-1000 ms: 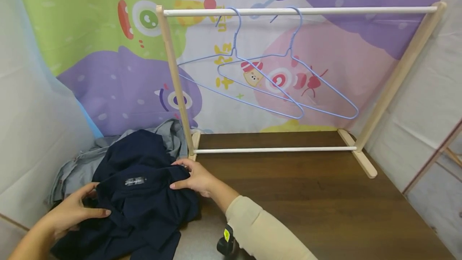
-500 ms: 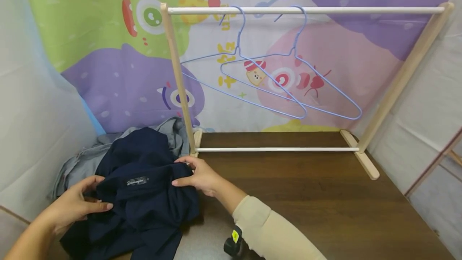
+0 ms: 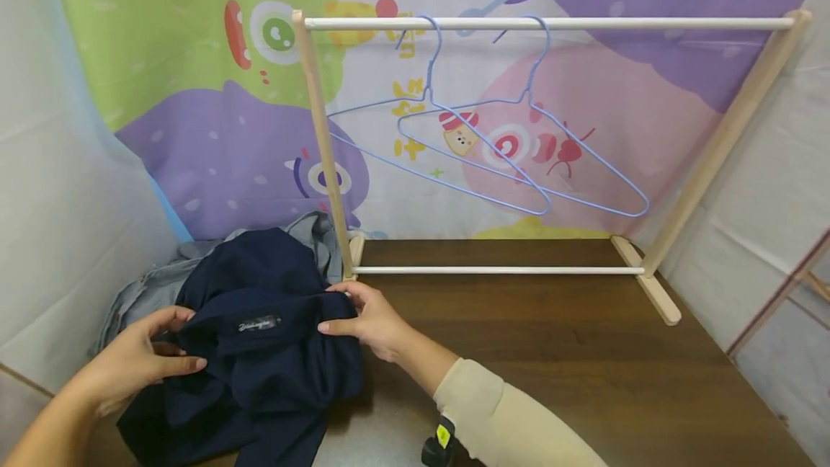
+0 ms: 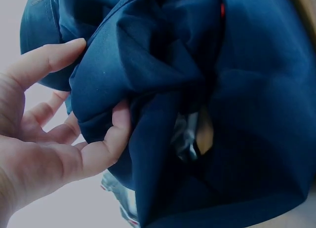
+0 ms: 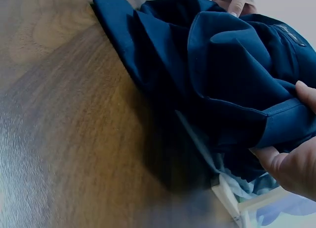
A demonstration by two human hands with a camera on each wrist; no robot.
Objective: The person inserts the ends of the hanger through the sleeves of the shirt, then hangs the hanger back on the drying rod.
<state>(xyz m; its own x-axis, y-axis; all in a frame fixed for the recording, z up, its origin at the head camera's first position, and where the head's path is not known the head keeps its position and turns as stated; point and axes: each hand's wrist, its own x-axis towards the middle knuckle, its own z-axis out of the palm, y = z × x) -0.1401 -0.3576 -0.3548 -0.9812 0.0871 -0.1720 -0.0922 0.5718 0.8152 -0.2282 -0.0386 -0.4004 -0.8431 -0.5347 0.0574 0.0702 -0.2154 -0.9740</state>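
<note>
A navy shirt (image 3: 285, 373) with a small label inside its neck lies bunched at the left of the table in the head view. My left hand (image 3: 132, 365) pinches the shirt's left side near the neck, thumb on top. On the other side of the label, my right hand (image 3: 372, 323) grips the cloth between thumb and fingers. In the left wrist view, folds of the shirt (image 4: 143, 70) pass between the thumb and fingers of the left hand (image 4: 54, 144). The right wrist view shows the right hand (image 5: 298, 164) holding a stitched edge.
Grey garments (image 3: 145, 292) lie behind the shirt. A wooden rack (image 3: 327, 157) with white rods stands at the back of the brown table (image 3: 538, 380). Two blue wire hangers (image 3: 431, 78) hang from its top rod. A patterned cloth (image 3: 194, 143) covers the back.
Both hands keep their hold on the navy shirt and shift slightly to the right with it. The neck label moves right too. The hangers stay on the rod.
</note>
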